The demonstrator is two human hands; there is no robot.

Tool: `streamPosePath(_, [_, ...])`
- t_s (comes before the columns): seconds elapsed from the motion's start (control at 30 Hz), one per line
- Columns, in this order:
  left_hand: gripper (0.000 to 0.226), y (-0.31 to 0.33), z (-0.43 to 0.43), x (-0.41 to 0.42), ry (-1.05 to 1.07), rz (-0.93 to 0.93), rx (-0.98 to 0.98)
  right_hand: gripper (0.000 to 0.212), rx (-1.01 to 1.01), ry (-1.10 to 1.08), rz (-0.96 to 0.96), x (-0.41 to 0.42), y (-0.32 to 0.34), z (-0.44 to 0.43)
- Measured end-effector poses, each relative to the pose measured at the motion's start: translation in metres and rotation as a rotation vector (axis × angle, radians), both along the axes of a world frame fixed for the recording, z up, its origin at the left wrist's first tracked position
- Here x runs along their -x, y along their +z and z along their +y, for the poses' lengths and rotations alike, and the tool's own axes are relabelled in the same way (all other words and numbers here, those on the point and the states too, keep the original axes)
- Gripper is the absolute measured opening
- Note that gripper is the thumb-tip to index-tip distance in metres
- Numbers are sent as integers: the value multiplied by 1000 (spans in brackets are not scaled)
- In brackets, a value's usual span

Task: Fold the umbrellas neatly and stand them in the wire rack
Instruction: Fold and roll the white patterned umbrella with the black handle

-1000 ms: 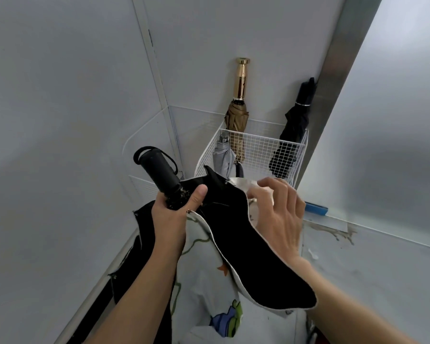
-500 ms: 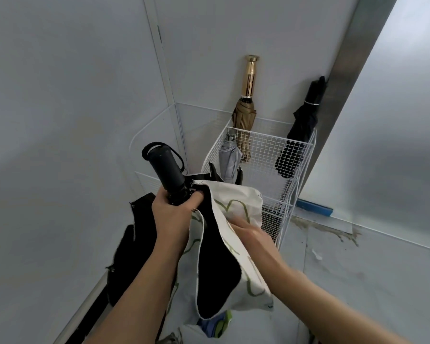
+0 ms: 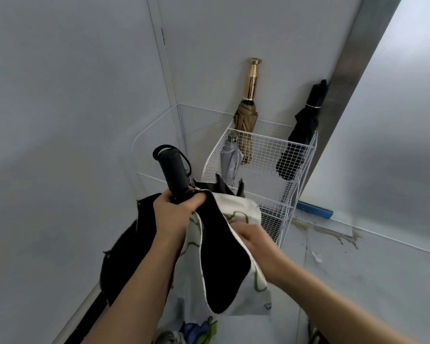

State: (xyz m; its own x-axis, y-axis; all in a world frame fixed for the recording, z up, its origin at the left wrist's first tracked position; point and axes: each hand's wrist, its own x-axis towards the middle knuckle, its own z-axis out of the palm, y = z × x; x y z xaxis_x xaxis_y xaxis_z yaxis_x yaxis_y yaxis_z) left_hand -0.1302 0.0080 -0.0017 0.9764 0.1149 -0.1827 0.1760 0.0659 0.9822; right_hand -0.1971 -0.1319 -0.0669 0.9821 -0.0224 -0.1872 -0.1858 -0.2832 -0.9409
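- We see the left hand (image 3: 176, 214) wrapped round the printed umbrella (image 3: 224, 259) just below its black handle (image 3: 175, 170), fingers and thumb curled tight where the cloth gathers.
- The handle sticks up and tilts away from us above that fist, its wrist loop hanging off the top.
- The canopy, white with green squiggles outside and black inside, hangs loose below and to the right of the left hand, one black-lined flap folded over towards us.
- Our right hand (image 3: 253, 237) lies against the white cloth just right of that flap; its fingertips run in under the fold, and we cannot tell whether they pinch the cloth or only press it.
- The umbrella is in the air in front of the white wire rack (image 3: 266, 150), not in it.
- In the rack stand a gold umbrella (image 3: 247, 115), a grey umbrella (image 3: 230, 157) and a black umbrella (image 3: 303, 130).
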Motion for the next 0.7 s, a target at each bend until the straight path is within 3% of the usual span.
streamPosePath(0.1, [24, -4, 0, -1, 112, -47, -72, 38, -194, -291, -279, 15, 33, -15])
streamPosePath(0.13, [22, -5, 2, -3, 149, -48, -85, 37, -142, -322, -424, 22, 42, -21])
streamPosePath(0.23, [14, -9, 9, -10, 213, 9, -100, 33, 266, -288, -819, 30, 59, -19])
streamPosePath(0.33, [15, -12, 14, -15, 248, 99, -39, 24, 497, -187, -1023, 42, 53, -3])
streamPosePath(0.4, [17, -10, 12, -12, 235, 110, -22, 25, 487, -68, -870, 46, 40, 7])
streamPosePath(0.5, [16, -4, 4, -1, 161, 72, -8, 27, 483, -36, -458, 40, 22, 9])
streamPosePath(0.7, [16, 3, -12, 18, -18, 60, 109, 40, 446, -133, -327, 23, 13, -1])
